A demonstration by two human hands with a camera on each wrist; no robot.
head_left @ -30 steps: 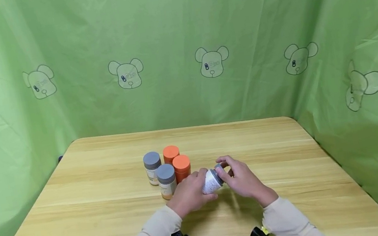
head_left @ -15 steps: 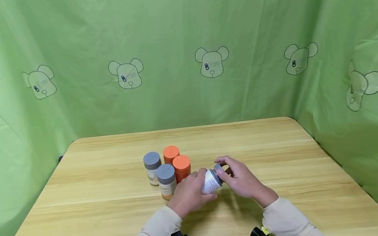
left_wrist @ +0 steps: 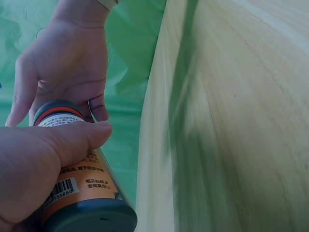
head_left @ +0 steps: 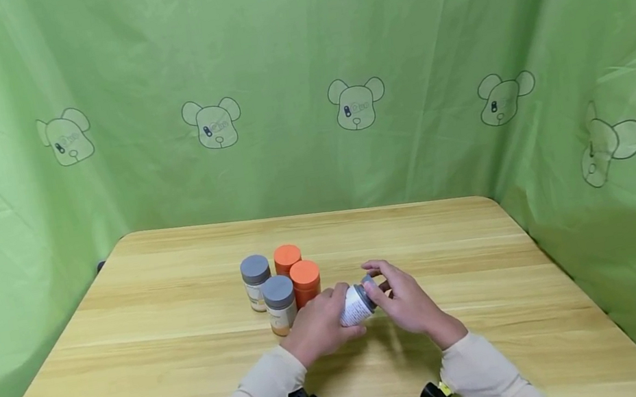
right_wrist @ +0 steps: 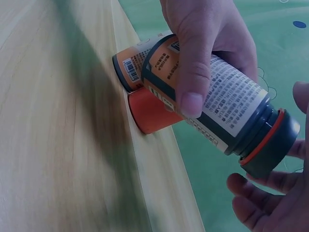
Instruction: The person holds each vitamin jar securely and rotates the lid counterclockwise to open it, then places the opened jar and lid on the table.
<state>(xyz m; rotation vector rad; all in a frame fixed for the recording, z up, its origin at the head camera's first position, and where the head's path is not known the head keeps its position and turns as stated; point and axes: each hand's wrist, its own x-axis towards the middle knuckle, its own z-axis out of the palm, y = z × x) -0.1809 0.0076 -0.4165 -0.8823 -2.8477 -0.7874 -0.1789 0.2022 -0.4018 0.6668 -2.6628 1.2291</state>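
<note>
My left hand (head_left: 322,323) grips a supplement bottle (head_left: 352,307) with a white and orange printed label, tilted above the table with its top toward the right. In the right wrist view the left thumb lies across the label. At the bottle's top, my right hand (head_left: 405,299) holds the dark grey cap (right_wrist: 273,145) between thumb and fingers. An orange ring (right_wrist: 263,137) shows at the cap's lower edge, and some of the bottle's neck (right_wrist: 251,128) shows below it. The left wrist view shows the bottle's dark base (left_wrist: 91,217) nearest the camera.
Left of the hands, two grey-capped bottles (head_left: 281,305) and two orange-capped bottles (head_left: 306,282) stand upright, grouped closely on the wooden table (head_left: 150,364). A green curtain (head_left: 280,38) with bear faces hangs behind and beside the table.
The fingers of my right hand have shifted slightly around the cap. My left hand keeps its grip on the bottle, and the standing bottles stay in place.
</note>
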